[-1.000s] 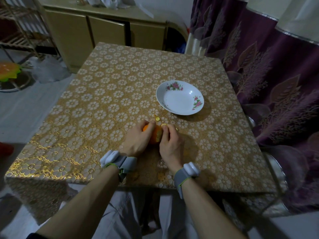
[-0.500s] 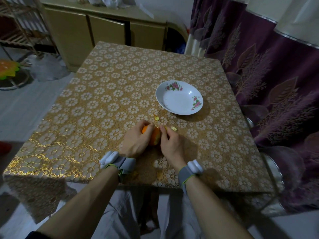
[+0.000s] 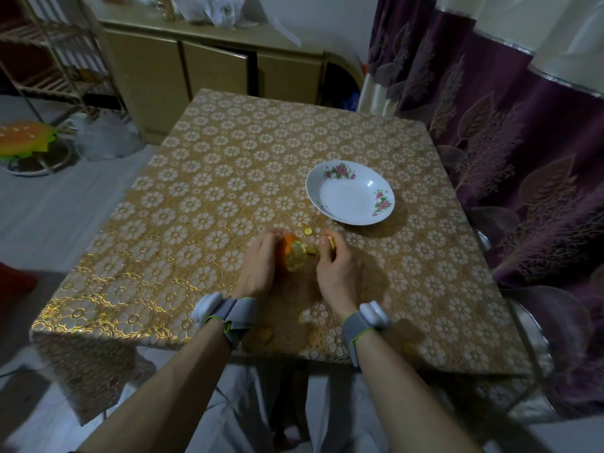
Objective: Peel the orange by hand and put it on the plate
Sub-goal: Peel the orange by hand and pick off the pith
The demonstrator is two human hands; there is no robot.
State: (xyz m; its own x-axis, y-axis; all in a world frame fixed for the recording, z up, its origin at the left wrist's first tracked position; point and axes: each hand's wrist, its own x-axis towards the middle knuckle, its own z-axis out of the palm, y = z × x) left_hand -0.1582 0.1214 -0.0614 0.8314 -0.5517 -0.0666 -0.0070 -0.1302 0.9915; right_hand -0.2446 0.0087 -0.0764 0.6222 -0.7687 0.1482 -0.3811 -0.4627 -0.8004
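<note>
Near the front edge of the desk (image 3: 196,197), my left hand (image 3: 260,268) grips the orange (image 3: 292,251), fingers curled over its far side and the thumb side nearest me, so most of the fruit is hidden behind the hand. The part that shows is bright orange skin at the top and a pale, yellowish stripped patch turned toward my right hand (image 3: 338,273). That hand sits just beside the fruit, apart from it, fingers bent, pinching a small piece of peel (image 3: 330,242) between thumb and fingertips. One scrap (image 3: 307,231) of peel lies on the cloth just beyond the orange, between my two hands and the plate (image 3: 351,220). The plate is white with pink flowers on its rim, holds nothing that I can see, and stands beyond my right hand, near but not touching it. The orange rests low over the desk; whether it touches the cloth I cannot tell. Grey bands (image 3: 233,313) wrap both my wrists. A purple curtain (image 3: 523,158) hangs along the right side, and a cabinet (image 3: 183,76) stands past the far edge.
</note>
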